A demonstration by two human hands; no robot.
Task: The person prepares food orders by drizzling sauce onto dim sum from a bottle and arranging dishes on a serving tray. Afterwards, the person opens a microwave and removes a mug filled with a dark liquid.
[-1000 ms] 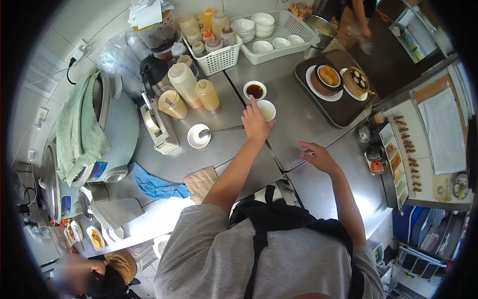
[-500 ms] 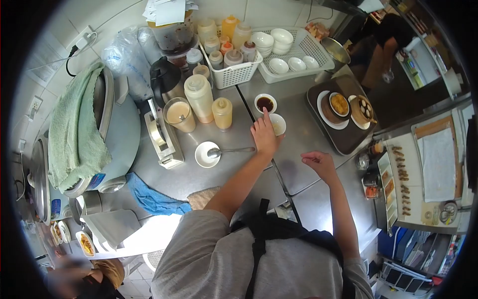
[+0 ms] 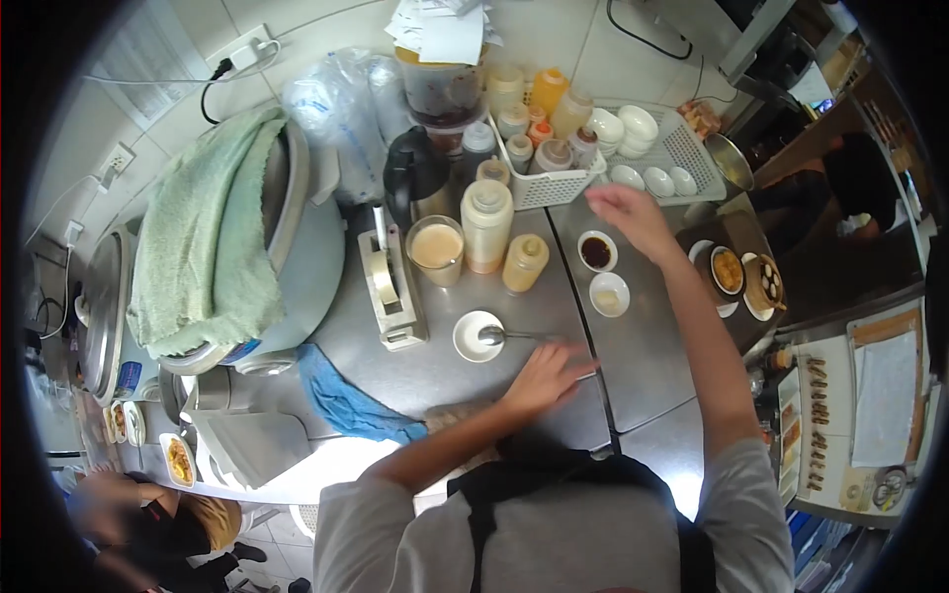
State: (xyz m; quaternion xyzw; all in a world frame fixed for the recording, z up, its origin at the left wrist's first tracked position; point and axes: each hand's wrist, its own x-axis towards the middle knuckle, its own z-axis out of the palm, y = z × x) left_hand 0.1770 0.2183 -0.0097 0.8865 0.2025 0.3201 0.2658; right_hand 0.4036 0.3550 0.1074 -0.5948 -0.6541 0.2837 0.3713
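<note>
- Behind the steel counter (image 3: 647,361), my hands trade places: the left draws back from two small dishes it was at half a second ago, while the right reaches forward past them.
- My left hand (image 3: 544,379), blurred, hangs low with its fingers loosely spread. I see nothing in its grip; it is just beside the handle of a spoon (image 3: 534,335), and I cannot tell whether they touch.
- My right hand (image 3: 630,218), also blurred, is raised with fingers part curled, near the white basket of squeeze bottles (image 3: 559,185). Whether it has hold of anything, I cannot tell.
- The dish of dark sauce (image 3: 596,253) stands upright on the counter, close below my right hand; a second dish (image 3: 610,296), with something pale in it, stands just on my side of it.
- With no fingers on either dish now, I judge my left hand's part with the pair to be over for the moment, and the reach to belong to my right.
- The spoon stays put, its head in a shallow white bowl (image 3: 465,336), handle pointing to my right.
- Off to my right, the dark tray (image 3: 746,225) keeps its plated food (image 3: 729,271) and round steamer (image 3: 765,281), both out of my hands.
</note>
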